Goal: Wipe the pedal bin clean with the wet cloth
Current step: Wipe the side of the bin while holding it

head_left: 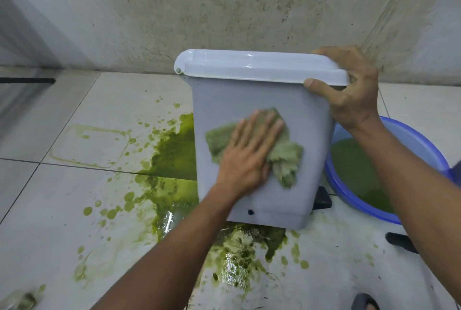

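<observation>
Head, one pedal bin (313,132), one cloth (285,160) under flat left grip (249,152), right grip (354,95) clasping lid (249,67)

My left hand (249,150) and the cloth (284,157) under it are motion-blurred, and the hand hides the cloth's middle. Fingertips of my right hand (354,95) go behind the pedal bin (249,95) lid, out of sight. The black pedal (324,201) is mostly hidden behind the bin's base. Right of the bin, my forearm cuts across the blue basin (409,140) and a dark object (399,241) I can't identify. The blurry green lump (25,301) far lower left of the bin is unreadable.
</observation>
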Action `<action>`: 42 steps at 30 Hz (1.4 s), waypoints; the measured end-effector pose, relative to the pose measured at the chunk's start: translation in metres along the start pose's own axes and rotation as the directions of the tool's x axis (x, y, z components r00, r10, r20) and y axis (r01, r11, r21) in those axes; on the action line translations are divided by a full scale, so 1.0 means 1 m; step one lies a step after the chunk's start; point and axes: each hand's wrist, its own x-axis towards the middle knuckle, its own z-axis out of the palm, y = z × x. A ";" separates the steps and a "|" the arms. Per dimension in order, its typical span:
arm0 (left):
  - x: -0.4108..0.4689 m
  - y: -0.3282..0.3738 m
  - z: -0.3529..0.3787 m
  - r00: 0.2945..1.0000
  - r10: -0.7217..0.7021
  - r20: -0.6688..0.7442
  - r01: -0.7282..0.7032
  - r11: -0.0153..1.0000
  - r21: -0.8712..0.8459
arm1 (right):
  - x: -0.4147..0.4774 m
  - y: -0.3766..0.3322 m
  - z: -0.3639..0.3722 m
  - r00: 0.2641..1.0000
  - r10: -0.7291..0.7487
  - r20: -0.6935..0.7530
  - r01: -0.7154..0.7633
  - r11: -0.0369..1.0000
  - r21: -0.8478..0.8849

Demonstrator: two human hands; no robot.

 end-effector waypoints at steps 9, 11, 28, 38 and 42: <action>-0.084 0.022 0.014 0.865 -0.501 -0.007 0.497 0.860 -0.119 | 0.000 0.001 0.001 1.000 0.010 -0.020 -0.010 1.000 0.011; -0.111 0.051 0.027 0.909 -0.406 0.098 0.410 0.912 -0.026 | -0.002 0.002 0.000 0.999 0.008 -0.039 -0.008 1.000 0.009; -0.089 0.068 0.037 0.961 0.138 0.239 -0.151 0.988 0.039 | -0.001 0.005 0.004 1.000 0.016 -0.025 -0.015 0.999 0.033; 0.031 -0.023 -0.021 0.965 -0.221 -0.139 0.220 0.975 -0.022 | 0.001 0.003 0.002 1.000 -0.029 -0.008 0.029 0.999 0.041; 0.017 -0.020 -0.017 0.926 -0.330 -0.183 0.326 0.944 -0.054 | -0.003 0.000 0.001 1.000 -0.005 -0.003 0.005 0.998 0.058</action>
